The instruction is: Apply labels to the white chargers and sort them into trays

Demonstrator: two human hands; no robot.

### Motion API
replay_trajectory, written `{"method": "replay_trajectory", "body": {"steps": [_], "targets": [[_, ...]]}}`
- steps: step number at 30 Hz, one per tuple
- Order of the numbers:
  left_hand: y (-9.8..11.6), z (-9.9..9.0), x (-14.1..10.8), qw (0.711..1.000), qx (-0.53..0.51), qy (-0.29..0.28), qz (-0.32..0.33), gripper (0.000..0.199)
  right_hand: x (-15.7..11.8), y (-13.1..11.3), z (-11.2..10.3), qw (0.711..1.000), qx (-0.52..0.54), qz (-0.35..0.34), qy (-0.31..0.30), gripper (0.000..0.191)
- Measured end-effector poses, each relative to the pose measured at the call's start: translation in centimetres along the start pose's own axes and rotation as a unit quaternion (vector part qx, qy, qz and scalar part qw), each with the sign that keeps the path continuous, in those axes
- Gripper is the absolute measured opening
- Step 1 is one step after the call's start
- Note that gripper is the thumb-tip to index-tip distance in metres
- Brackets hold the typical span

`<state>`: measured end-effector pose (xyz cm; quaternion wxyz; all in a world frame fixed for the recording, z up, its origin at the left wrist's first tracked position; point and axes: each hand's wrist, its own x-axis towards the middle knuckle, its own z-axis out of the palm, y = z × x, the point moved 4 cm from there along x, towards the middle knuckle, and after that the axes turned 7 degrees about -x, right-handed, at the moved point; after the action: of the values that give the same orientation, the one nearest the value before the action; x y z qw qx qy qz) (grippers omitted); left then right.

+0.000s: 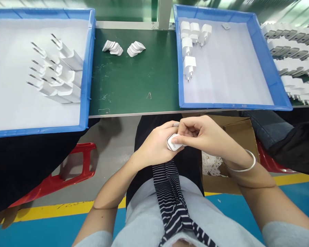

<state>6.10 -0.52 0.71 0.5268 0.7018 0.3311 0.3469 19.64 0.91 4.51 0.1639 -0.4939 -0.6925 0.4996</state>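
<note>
Over my lap, just below the bench edge, my left hand (156, 144) is wrapped around a white plug charger (171, 144). One broad face of the charger points up, and the rest is covered by my fingers. My right hand (203, 133) is closed against it, its thumb pressing on that upper face and its other fingers curled. Whether a small piece sits under the thumb, I cannot tell. On the green bench (134, 85) beyond lie two short fanned stacks of small white caps, a left stack (113, 47) and a right stack (136, 48).
At left, a blue tray (85, 82) carries several white chargers (67, 82) with pins up. Another blue tray (234, 105) at right has several chargers (189, 65) and one loose cap (226, 26). Beyond it stand charger rows (293, 65). Below are a cardboard box (240, 132) and red stool (86, 161).
</note>
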Motion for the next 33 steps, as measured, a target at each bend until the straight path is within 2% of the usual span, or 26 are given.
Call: {"method": "replay_trajectory", "body": {"steps": [5, 8, 11, 14, 16, 23, 26, 30, 33], "targets": [[0.1, 0.1, 0.0, 1.000, 0.005, -0.006, 0.011, 0.008, 0.1, 0.4, -0.2, 0.998, -0.041, -0.010, 0.055, 0.045], [0.1, 0.1, 0.0, 1.000, 0.000, -0.001, 0.020, 0.010, 0.1, 0.3, -0.2, 0.997, -0.038, -0.025, 0.067, 0.047], [0.1, -0.2, 0.0, 0.999, -0.016, 0.009, 0.046, 0.016, 0.0, 0.3, -0.4, 0.996, 0.055, -0.029, 0.061, 0.048], [0.0, -0.6, 0.0, 0.996, -0.026, 0.026, 0.086, 0.029, -0.3, 0.6, -0.7, 0.981, 0.181, -0.025, 0.063, 0.045], [-0.1, -0.8, -0.1, 0.993, -0.032, 0.035, 0.110, 0.035, -0.5, 0.7, -0.9, 0.971, 0.228, -0.031, 0.068, 0.042], [-0.1, -0.8, 0.0, 0.985, -0.063, 0.040, 0.157, 0.038, -1.4, 0.7, -1.0, 0.960, 0.254, -0.073, 0.088, 0.035], [0.1, -0.7, 0.0, 0.986, -0.060, 0.029, 0.154, 0.037, -1.7, 0.4, -0.9, 0.968, 0.215, -0.076, 0.107, 0.038], [0.0, -0.3, -0.1, 0.990, -0.049, 0.025, 0.126, 0.029, -1.9, -0.1, -0.5, 0.991, 0.036, -0.067, 0.112, 0.041], [-0.2, 0.0, -0.1, 0.994, -0.046, 0.024, 0.100, 0.016, -1.7, -0.2, -0.2, 0.992, -0.065, -0.067, 0.091, 0.040]]}}
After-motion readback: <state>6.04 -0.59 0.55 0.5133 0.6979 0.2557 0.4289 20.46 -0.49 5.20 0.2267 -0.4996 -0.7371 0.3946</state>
